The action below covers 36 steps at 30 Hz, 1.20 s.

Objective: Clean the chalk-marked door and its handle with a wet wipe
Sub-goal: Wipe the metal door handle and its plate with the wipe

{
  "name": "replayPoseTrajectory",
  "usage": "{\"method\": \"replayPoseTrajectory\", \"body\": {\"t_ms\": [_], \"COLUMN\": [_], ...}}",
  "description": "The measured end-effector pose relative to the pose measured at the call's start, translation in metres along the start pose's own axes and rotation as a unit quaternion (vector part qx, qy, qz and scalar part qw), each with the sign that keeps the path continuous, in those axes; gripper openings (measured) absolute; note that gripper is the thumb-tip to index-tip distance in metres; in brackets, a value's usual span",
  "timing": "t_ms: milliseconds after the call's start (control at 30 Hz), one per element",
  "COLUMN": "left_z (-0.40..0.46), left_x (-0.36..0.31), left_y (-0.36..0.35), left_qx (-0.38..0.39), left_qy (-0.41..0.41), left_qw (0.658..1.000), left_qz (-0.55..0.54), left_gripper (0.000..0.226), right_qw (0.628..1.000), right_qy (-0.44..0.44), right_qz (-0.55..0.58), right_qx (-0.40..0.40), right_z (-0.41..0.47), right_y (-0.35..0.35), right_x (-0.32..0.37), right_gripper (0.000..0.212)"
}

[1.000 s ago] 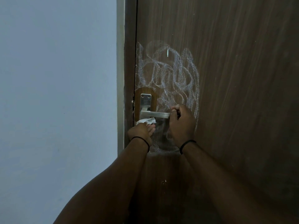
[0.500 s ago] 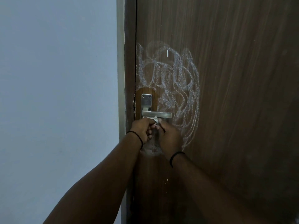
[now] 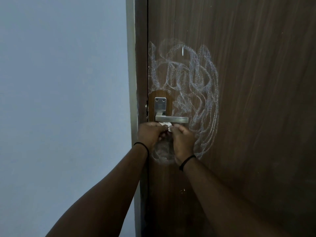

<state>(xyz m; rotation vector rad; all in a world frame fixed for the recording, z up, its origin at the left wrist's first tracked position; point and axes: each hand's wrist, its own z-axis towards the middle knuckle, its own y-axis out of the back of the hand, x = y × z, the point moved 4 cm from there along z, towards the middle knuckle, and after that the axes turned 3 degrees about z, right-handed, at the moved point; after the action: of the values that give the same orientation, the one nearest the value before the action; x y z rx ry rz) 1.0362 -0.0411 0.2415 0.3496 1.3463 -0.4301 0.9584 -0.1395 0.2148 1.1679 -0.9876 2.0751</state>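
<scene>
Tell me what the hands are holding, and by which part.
Both the left hand and the right hand pinch the white wet wipe between them, just under the door handle; which part cannot be told.

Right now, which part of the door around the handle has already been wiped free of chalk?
The small patch just above and around the handle plate: bare, darker brown wood. The chalk scribbles above, to the right and below the handle remain.

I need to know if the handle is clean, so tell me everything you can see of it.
The handle is a straight, square-edged lever of brushed, silvery metal, level, pointing right from a tall backplate with two screws on top. No chalk shows on it. The door around the plate looks wiped. Both hands hold the wipe just under the lever; contact is unclear.
</scene>
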Motion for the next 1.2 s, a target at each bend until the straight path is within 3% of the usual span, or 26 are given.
{"method": "replayPoseTrajectory", "body": {"t_ms": [133,400,633,767,1000,1100,1200], "left_z": [0.007,0.011,0.012,0.009,0.0,-0.011,-0.022], "left_x": [0.004,0.01,0.007,0.01,0.022,0.023,0.018], "left_y": [0.003,0.025,0.018,0.015,0.01,0.009,0.006], "left_qx": [-0.008,-0.152,-0.157,-0.167,-0.18,-0.159,-0.088], "left_qy": [-0.019,-0.079,-0.115,-0.119,-0.068,-0.061,-0.05], "left_qw": [0.999,0.984,0.978,0.976,0.976,0.976,0.99], "left_qz": [0.04,0.056,0.068,0.077,0.101,0.132,0.103], "left_gripper": [0.022,0.021,0.024,0.026,0.02,0.015,0.019], "right_qw": [1.0,0.986,0.987,0.988,0.974,0.977,0.978], "right_qy": [0.017,0.014,0.039,0.075,0.015,0.038,0.101], "right_qz": [0.008,0.098,0.007,-0.051,-0.225,-0.204,-0.167], "right_qx": [0.011,-0.133,-0.153,-0.121,0.018,0.058,0.074], "right_z": [0.004,0.021,0.025,0.019,0.009,-0.005,-0.017], "right_y": [0.004,-0.017,-0.023,-0.02,0.008,0.015,0.016], "right_x": [0.004,0.009,-0.004,-0.001,-0.008,-0.001,0.02], "right_gripper": [0.017,0.036,0.017,0.017,0.01,0.012,0.004]}}
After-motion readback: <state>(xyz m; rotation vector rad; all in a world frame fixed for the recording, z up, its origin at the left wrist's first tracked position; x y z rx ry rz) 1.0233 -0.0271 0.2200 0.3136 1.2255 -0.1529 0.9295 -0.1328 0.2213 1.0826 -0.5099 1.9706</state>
